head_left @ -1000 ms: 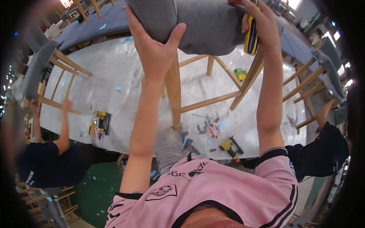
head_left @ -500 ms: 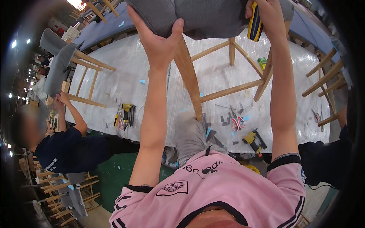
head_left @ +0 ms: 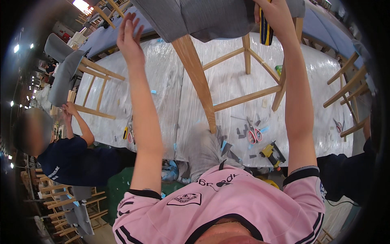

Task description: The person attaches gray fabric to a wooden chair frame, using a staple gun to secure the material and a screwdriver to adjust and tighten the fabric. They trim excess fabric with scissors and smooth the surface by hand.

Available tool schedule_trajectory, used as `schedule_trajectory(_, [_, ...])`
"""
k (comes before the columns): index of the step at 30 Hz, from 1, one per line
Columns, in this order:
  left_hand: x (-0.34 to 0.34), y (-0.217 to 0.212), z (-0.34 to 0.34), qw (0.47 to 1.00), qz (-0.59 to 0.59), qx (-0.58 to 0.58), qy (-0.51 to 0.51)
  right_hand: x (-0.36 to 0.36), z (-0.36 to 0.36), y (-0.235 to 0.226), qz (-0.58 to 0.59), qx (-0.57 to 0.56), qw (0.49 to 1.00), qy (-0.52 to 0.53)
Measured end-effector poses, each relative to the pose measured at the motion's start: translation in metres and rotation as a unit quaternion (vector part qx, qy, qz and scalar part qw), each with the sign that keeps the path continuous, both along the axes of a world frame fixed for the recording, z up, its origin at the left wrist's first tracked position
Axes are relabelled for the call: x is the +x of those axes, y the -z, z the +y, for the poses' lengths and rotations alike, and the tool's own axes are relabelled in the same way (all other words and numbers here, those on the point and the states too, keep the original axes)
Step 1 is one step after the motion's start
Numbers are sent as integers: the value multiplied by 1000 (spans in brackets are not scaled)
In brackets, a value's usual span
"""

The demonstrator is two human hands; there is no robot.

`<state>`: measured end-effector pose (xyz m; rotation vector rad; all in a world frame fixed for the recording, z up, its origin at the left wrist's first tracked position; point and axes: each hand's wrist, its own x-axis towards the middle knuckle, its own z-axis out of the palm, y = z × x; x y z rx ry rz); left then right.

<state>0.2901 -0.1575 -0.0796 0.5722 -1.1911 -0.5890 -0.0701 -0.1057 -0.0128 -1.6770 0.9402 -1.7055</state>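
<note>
My left hand (head_left: 131, 42) is free at the upper left of the frame, fingers loosely spread and pointing up, just beside the grey upholstery (head_left: 219, 18) of the chair (head_left: 245, 57). My right hand (head_left: 278, 18), at the upper right, is closed around a yellow-and-dark tool (head_left: 266, 30). The tool's long axis runs nearly upright in the frame, its lower end pointing down; its upper part is hidden in my grip. I cannot tell whether this hand also touches the chair.

The chair fills the upper middle, its upholstery cut off by the top edge and its legs pointing toward the lower edge. The near leg (head_left: 195, 77) slants from upper left down to the right, ending near the middle of the frame; a stretcher (head_left: 248, 98) rises from it toward the right.

On the film-covered desk (head_left: 321, 81), red-handled scissors (head_left: 255, 136) lie right of center, blades toward the top, among dark scraps (head_left: 243, 133). Below them, a yellow-and-black staple gun (head_left: 272, 155) slants down to the right. Far left, a co-worker (head_left: 73, 156) in a dark shirt reaches to another grey chair (head_left: 65, 79).
</note>
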Motion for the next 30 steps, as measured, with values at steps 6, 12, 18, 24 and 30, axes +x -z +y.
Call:
schedule_trajectory(6, [55, -32, -117, 978, -56, 191, -70, -4, 0, 8, 36, -39, 998, 23])
schedule_trajectory(12, [-14, -56, -64, 996, 85, 4, -16, -9, -2, 19, 14, -34, 999, 17])
schedule_trajectory(18, [-113, 64, 69, 972, -122, -3, -203, 4, -16, 12, 28, -79, 996, 22])
schedule_trajectory(24, [-113, 86, 57, 965, -84, 190, -161, 54, -1, -68, -158, -214, 964, 4])
schedule_trajectory(30, [-110, 90, 42, 962, -77, 190, -178, 105, 47, -154, 452, -337, 818, 112])
